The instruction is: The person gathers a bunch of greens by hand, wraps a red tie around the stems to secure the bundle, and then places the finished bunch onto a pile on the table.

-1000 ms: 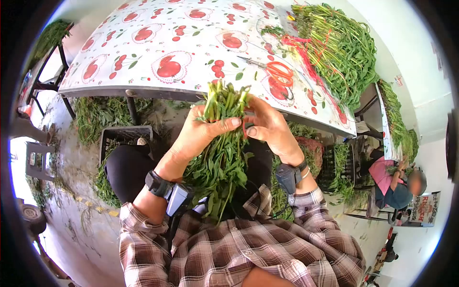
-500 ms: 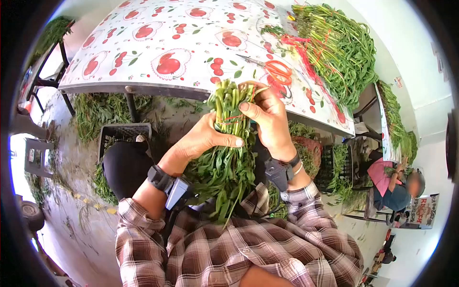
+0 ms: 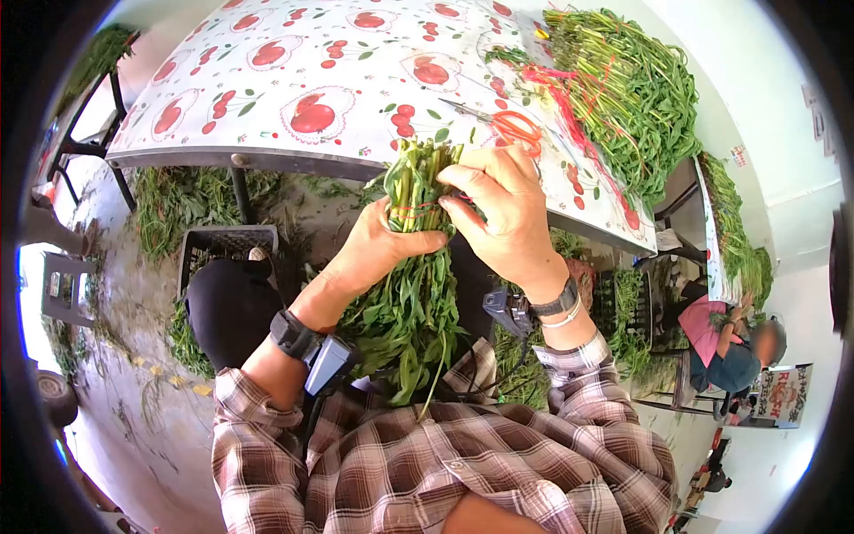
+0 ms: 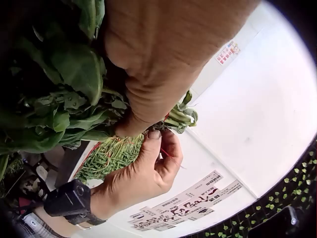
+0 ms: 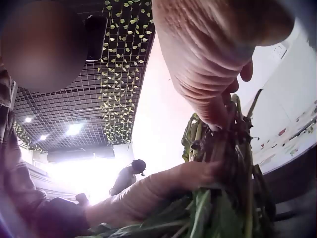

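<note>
In the head view a bunch of leafy greens (image 3: 405, 307) stands stems-up in front of the plaid shirt, its leaves hanging down. My left hand (image 3: 374, 249) grips it, thumb across the front just below a thin red string (image 3: 414, 212) that circles the stems. Beside the cut ends, my right hand (image 3: 507, 209) is bent, with thumb and fingers pinching the string at the right side of the stems. In the left wrist view a loose string end (image 4: 167, 153) sticks out by the right fingers. Leaves partly cover the left fingers behind the bunch.
Ahead is a table with a fruit-print cloth (image 3: 258, 98). Orange-handled scissors (image 3: 511, 129), red strings (image 3: 569, 102) and a large pile of greens (image 3: 636, 107) lie on its right side. A black crate (image 3: 231, 233) stands near the left knee. Another person (image 3: 725, 351) sits at far right.
My right hand has moved from behind the stems round to their right side, its back now raised toward the camera. The left hand keeps its grip, slightly lower on the bunch than at first.
</note>
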Demonstrator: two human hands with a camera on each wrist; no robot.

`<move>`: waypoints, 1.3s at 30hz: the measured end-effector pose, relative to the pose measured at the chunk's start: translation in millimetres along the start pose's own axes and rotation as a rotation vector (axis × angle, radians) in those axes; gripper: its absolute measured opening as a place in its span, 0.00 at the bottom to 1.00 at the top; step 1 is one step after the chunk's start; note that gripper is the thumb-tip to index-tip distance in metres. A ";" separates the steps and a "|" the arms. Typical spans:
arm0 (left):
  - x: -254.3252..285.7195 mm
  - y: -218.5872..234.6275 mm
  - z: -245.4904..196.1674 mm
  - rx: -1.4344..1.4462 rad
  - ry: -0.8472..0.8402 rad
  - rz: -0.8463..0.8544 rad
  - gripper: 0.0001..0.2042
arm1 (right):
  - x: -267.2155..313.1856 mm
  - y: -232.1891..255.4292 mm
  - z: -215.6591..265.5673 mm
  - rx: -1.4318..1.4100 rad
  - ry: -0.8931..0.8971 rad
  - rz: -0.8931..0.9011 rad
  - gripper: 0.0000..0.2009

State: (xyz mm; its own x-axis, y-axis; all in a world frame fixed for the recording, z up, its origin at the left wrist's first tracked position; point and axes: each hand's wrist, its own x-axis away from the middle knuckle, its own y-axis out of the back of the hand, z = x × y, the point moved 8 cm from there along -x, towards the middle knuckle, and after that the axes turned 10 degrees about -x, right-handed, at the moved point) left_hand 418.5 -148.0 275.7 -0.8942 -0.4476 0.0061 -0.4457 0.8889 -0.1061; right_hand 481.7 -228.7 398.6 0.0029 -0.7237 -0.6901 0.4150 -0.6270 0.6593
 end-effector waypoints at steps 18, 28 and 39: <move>3.3 -9.6 11.1 -0.078 0.030 0.040 0.19 | -4.6 49.0 -47.3 -0.175 -0.218 -0.211 0.08; -1.7 -6.8 19.5 -0.257 -0.013 0.008 0.19 | -7.6 -10.1 -14.6 -0.116 -0.057 0.280 0.20; 0.0 -5.3 12.1 -0.404 -0.016 -0.009 0.20 | -1.2 9.2 -49.0 -0.322 -0.254 -0.021 0.05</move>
State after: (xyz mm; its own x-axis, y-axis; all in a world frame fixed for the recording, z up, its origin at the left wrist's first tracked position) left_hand 421.4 -153.9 264.3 -0.8910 -0.4540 -0.0104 -0.4368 0.8505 0.2931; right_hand 530.1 -219.4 390.8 -0.2161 -0.7852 -0.5803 0.6761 -0.5491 0.4913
